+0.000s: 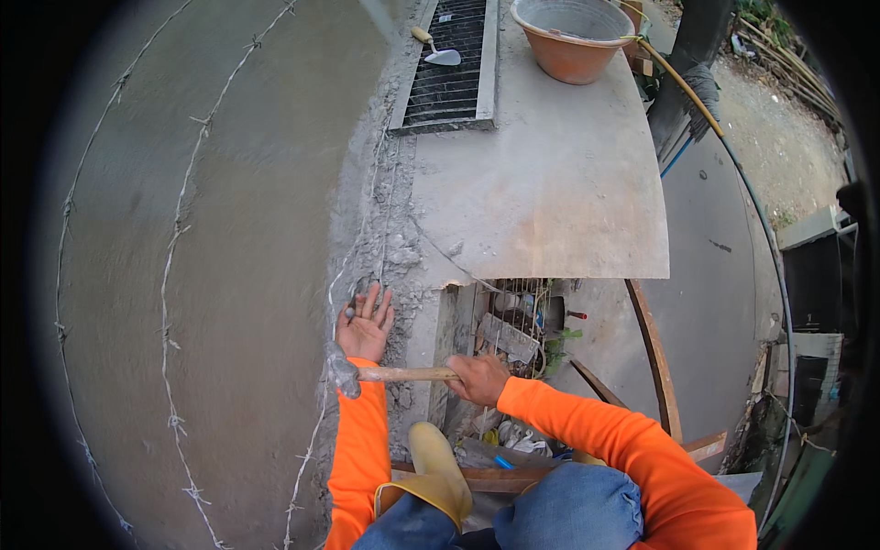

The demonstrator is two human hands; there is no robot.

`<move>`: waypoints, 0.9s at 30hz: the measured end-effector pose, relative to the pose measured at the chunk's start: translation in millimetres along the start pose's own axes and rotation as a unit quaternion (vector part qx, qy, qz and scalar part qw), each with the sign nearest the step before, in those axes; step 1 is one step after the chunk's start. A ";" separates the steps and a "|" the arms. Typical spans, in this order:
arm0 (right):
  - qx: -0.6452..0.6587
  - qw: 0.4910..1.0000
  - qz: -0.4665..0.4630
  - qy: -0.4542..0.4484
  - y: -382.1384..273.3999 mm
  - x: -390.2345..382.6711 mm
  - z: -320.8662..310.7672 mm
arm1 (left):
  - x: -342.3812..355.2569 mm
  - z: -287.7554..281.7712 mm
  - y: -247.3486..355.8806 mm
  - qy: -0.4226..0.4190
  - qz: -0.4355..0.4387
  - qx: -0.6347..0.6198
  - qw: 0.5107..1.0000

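My right hand (pixel 478 378) grips the wooden handle of a hammer (pixel 403 374), held level across my left forearm. Its grey, cement-crusted head (pixel 343 369) points left, beside a strand of barbed wire (pixel 323 403). My left hand (pixel 365 328) lies palm up with its fingers apart, just beyond the hammer. Beneath it runs a rough, crumbly concrete edge (pixel 400 252). A small grey patch shows at my left thumb; I cannot tell what it is.
Two more barbed wire strands (pixel 171 275) cross the smooth grey surface (pixel 257 302) at left. Ahead, a trowel (pixel 444 57) lies on a metal grate (pixel 454 92). A tub (pixel 570 55) sits on a pale board (pixel 550 183). Timber (pixel 655 357) and a gap with debris lie at right.
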State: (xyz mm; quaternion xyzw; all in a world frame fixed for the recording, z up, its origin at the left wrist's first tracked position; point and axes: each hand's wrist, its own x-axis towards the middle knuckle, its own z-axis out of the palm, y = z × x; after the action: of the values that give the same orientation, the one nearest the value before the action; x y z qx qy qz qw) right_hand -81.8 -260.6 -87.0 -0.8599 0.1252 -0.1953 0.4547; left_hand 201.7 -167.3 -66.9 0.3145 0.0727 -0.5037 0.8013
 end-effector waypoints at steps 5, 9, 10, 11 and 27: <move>0.000 0.996 0.078 -0.049 0.1 1.4 3.2 | -3.1 2.1 -1.3 0.030 0.005 0.012 0.999; 0.025 0.999 0.032 -0.022 1.5 -0.4 2.7 | -2.2 3.4 -0.9 0.006 0.003 0.050 0.999; 0.005 0.997 0.057 -0.045 2.5 -0.1 1.8 | -2.0 4.0 -0.9 0.042 0.013 0.049 0.998; 0.002 0.997 0.062 -0.053 2.4 -0.5 2.3 | -2.7 4.1 -0.7 0.006 0.006 0.046 0.999; -0.051 0.990 0.096 -0.087 11.9 10.9 -10.0 | -4.8 0.5 1.8 0.039 -0.001 0.009 0.999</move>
State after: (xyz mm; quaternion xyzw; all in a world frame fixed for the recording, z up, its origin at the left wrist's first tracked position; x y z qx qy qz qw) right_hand -77.0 -278.9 -89.4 -0.8796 0.1769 -0.0691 0.4361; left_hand 200.8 -163.4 -63.6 0.3415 0.0996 -0.4927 0.7942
